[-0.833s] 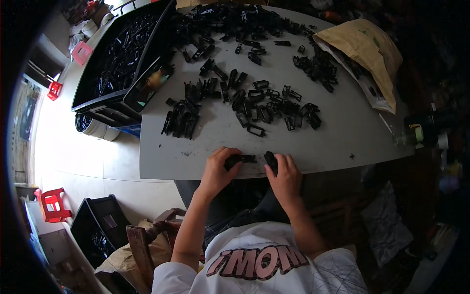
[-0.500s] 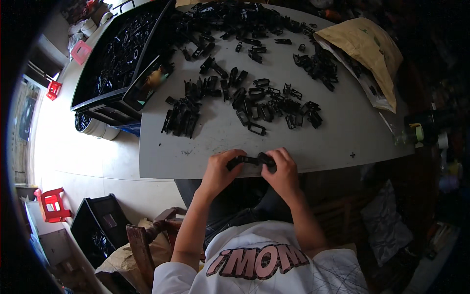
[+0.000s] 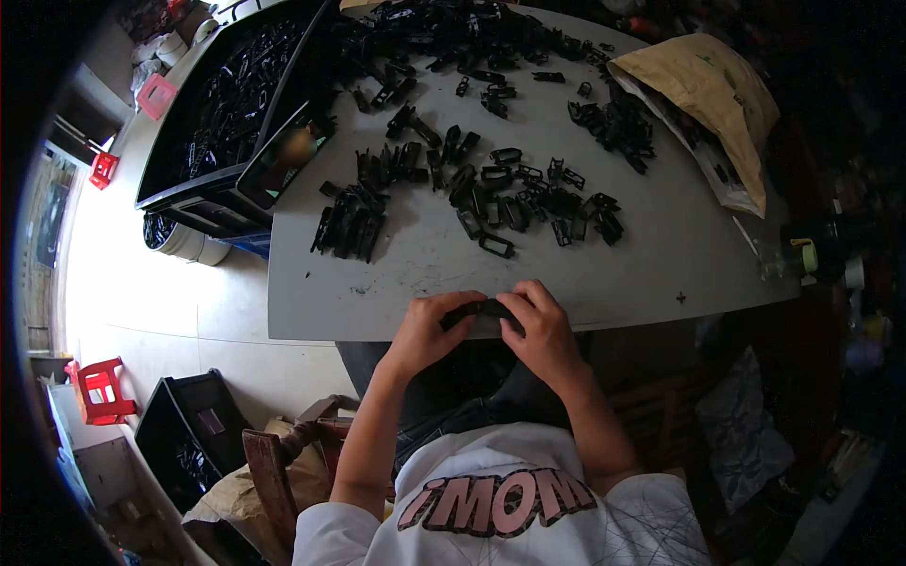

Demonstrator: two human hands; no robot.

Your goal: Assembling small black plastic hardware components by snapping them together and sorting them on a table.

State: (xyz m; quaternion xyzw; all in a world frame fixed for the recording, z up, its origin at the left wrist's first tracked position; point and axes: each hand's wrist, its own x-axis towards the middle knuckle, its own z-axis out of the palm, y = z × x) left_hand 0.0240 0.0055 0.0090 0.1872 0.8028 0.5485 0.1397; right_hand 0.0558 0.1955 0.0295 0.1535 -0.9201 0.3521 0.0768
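Both my hands meet at the table's near edge around a dark, elongated black plastic part (image 3: 488, 307). My left hand (image 3: 427, 325) is closed on its left end, thumb and fingers pinching it. My right hand (image 3: 543, 330) grips the right end, fingers curled over the top. The fingers cover much of the part, so its exact shape is hidden. Beyond my hands lie loose black plastic frame pieces (image 3: 496, 246), several of them with open rectangular middles. A tighter cluster of similar black parts (image 3: 351, 226) sits to the left of these.
A large black crate (image 3: 189, 196) full of black parts stands at the left, with a phone-like screen (image 3: 286, 156) against it. More parts heap along the far side of the grey table (image 3: 604, 292). A brown paper sack (image 3: 708, 85) lies far right. Red stools (image 3: 102, 391) stand left.
My right hand has shifted slightly left and its fingers have come over the top of the black part. The part's right end, raised and visible before, is now mostly covered.
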